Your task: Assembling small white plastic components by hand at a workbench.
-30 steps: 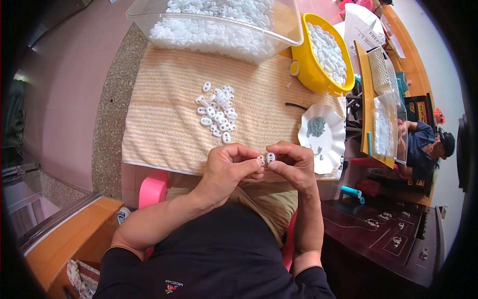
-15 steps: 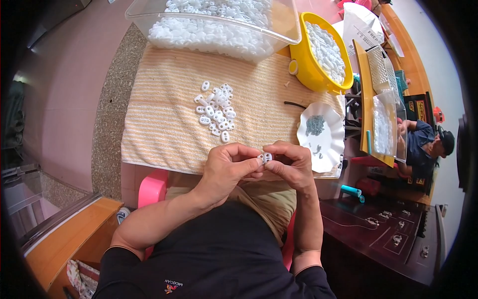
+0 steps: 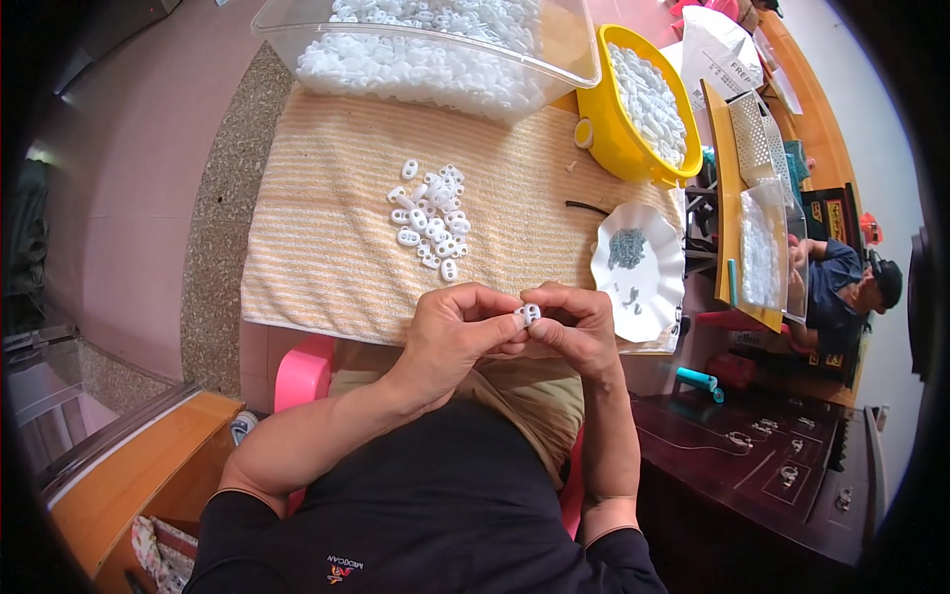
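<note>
Between the fingertips of both hands sits a small white plastic piece with two holes, like an oval cord stopper. My left hand pinches its left side, and my right hand grips it from the right with thumb and forefinger. Both hands meet just over the near edge of the striped towel. Beyond them lies a loose pile of the same white pieces. To the right of my right hand, a white scalloped dish holds a heap of tiny grey metal parts, probably springs.
A clear plastic bin full of white pieces stands at the back, beside a yellow tub of white parts. A short black strip lies near the dish. At far right a person sits by another table.
The white piece has turned slightly between my fingertips, and my right fingers have shifted a little to the left. Otherwise the scene looks the same.
</note>
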Motion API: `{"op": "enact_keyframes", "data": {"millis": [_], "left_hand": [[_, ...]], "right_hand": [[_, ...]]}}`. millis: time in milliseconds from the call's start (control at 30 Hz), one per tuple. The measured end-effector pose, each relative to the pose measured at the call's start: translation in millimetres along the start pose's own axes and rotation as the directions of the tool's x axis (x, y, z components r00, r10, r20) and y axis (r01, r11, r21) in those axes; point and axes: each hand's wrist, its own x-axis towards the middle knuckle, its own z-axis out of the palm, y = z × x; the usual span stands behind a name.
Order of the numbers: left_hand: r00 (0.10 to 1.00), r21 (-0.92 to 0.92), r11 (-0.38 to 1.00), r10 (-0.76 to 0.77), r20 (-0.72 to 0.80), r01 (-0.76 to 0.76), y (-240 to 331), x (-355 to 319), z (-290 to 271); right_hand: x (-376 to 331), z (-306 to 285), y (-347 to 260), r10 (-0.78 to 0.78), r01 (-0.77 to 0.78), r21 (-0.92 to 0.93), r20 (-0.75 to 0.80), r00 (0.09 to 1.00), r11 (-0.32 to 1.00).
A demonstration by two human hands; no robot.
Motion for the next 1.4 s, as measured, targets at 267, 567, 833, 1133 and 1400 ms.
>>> {"op": "enact_keyframes", "data": {"millis": [267,567,833,1133,1400], "left_hand": [[0.999,-0.029,0.999,-0.045,-0.003,0.045,1.0,0.0,-1.0],[0.996,-0.109,0.99,-0.083,0.038,0.086,1.8,0.4,-1.1],[0.987,-0.164,0.977,-0.117,0.111,0.134,3.4,1.6,-1.9],[0.976,-0.151,0.979,-0.106,0.192,0.137,8.6,-1.3,1.9],[0.971,-0.142,0.982,-0.093,0.222,0.126,6.8,-5.0,3.0]], "right_hand": [[0.3,0.7,3.4,0.009,-0.008,0.034,-0.014,1.0,0.999],[-2.9,-2.1,9.4,0.025,-0.019,0.131,-0.039,0.999,0.991],[0.0,2.9,9.0,-0.08,0.083,0.116,-0.026,0.996,0.99],[-1.4,8.1,6.4,-0.203,0.204,0.051,-0.02,0.979,0.978],[-3.0,14.7,2.6,-0.273,0.273,0.02,-0.019,0.962,0.962]]}}
